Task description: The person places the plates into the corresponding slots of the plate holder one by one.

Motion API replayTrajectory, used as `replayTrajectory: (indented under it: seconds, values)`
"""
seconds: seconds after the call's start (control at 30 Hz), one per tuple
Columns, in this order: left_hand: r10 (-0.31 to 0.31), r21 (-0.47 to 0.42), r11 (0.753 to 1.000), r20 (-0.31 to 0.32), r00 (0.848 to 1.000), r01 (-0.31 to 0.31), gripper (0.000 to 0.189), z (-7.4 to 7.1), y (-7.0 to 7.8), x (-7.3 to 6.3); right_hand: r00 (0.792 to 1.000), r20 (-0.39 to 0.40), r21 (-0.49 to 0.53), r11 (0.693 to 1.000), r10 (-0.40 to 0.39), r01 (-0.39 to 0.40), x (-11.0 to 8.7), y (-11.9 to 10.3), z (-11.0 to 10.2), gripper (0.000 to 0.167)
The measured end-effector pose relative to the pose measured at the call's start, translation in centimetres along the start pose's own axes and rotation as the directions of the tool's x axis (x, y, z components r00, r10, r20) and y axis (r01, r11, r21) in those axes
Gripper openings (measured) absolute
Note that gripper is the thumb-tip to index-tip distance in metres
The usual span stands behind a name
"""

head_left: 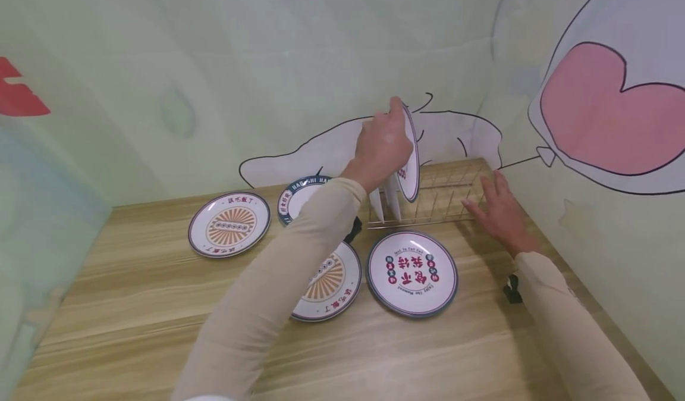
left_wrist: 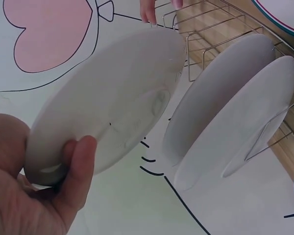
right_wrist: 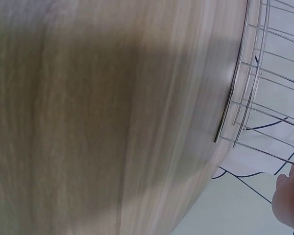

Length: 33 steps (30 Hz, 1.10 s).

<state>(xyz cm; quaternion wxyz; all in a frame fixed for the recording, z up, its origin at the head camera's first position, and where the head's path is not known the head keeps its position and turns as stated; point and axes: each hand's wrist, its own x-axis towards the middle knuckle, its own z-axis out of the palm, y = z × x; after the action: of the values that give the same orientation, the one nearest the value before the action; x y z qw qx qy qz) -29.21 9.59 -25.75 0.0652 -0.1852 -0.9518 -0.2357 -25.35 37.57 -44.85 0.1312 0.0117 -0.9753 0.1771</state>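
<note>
My left hand (head_left: 382,145) pinches a white plate (left_wrist: 108,98) by its edge, holding it steeply tilted above the wire dish rack (head_left: 449,196). Thumb and fingers lie on either side of the rim in the left wrist view. Two more plates (left_wrist: 235,122) stand on edge in the rack, beside the held one. My right hand (head_left: 503,210) is at the rack's right end, its fingers spread and the thumb apart. In the right wrist view only part of that hand (right_wrist: 290,196) shows, at the end wires.
On the wooden table (head_left: 134,294) lie a red-lettered plate (head_left: 412,273), an orange sunburst plate (head_left: 230,225), another sunburst plate (head_left: 326,282) and a blue-rimmed plate (head_left: 299,199), the last two partly behind my left arm. A small black object (head_left: 512,289) sits by my right forearm. Printed cloth walls stand behind.
</note>
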Motion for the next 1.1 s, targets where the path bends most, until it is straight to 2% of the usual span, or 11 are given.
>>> replayTrajectory:
  seconds: [0.17,0.3,0.57,0.8,1.1]
  values:
    - [0.011,0.021,1.0,-0.012,1.0,-0.011,0.055,0.7,-0.2,0.0,1.0,-0.023,-0.003,1.0,-0.015,0.015,0.0,0.0,0.3,0.08]
    - [0.013,0.044,0.999,-0.026,1.0,-0.012,0.049,1.1,-0.5,0.0,0.999,-0.045,0.018,0.999,-0.029,0.03,0.0,-0.2,0.4,0.078]
    - [0.013,0.08,0.997,-0.011,1.0,-0.012,0.06,1.6,-0.8,0.0,1.0,-0.029,0.015,1.0,-0.012,0.012,-0.2,-0.7,0.2,0.079]
    - [0.005,0.059,0.998,0.004,1.0,-0.005,0.053,2.6,-1.0,0.3,0.999,-0.033,0.017,1.0,-0.012,0.012,-0.2,-0.8,0.3,0.078]
    - [0.012,0.074,0.997,0.001,1.0,-0.012,0.05,3.7,-0.6,0.5,0.999,-0.032,0.018,1.0,0.007,-0.006,-0.6,-0.7,0.1,0.079]
